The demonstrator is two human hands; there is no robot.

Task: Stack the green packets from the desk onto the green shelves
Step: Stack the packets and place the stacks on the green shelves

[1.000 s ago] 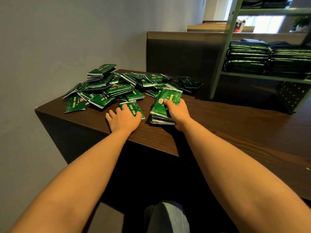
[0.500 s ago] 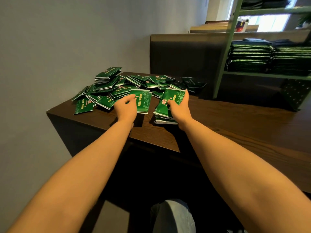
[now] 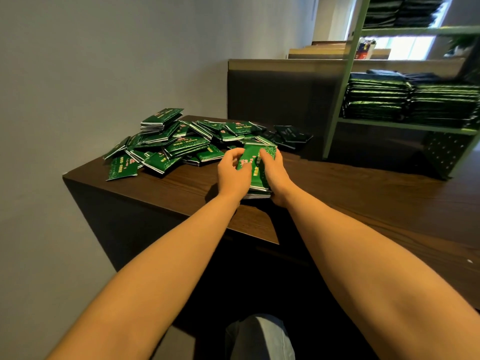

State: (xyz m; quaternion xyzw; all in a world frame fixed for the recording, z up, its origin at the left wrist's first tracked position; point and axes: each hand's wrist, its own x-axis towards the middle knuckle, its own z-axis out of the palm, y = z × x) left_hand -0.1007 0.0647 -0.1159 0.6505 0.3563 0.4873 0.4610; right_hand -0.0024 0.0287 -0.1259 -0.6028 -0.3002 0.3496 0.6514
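A small stack of green packets (image 3: pixel 255 162) stands on the dark wooden desk (image 3: pixel 363 203) near its front edge. My left hand (image 3: pixel 232 175) grips the stack's left side, with the thumb on the top packet. My right hand (image 3: pixel 275 174) grips the right side, fingers over the top. Behind and to the left lies a loose heap of green packets (image 3: pixel 176 144). The green shelves (image 3: pixel 348 74) stand at the right on the desk, with stacked green packets (image 3: pixel 413 103) on the middle shelf.
A grey wall runs along the left. A dark partition (image 3: pixel 280 97) rises behind the desk. A perforated green bracket (image 3: pixel 444 154) stands under the lower shelf. The desk's left corner (image 3: pixel 67 176) is close to the heap. My knee (image 3: pixel 259 336) shows below the desk.
My left hand has carried a packet from the desk over to the right and set it on the stack. Both hands now hold the stack together. The camera has tilted.
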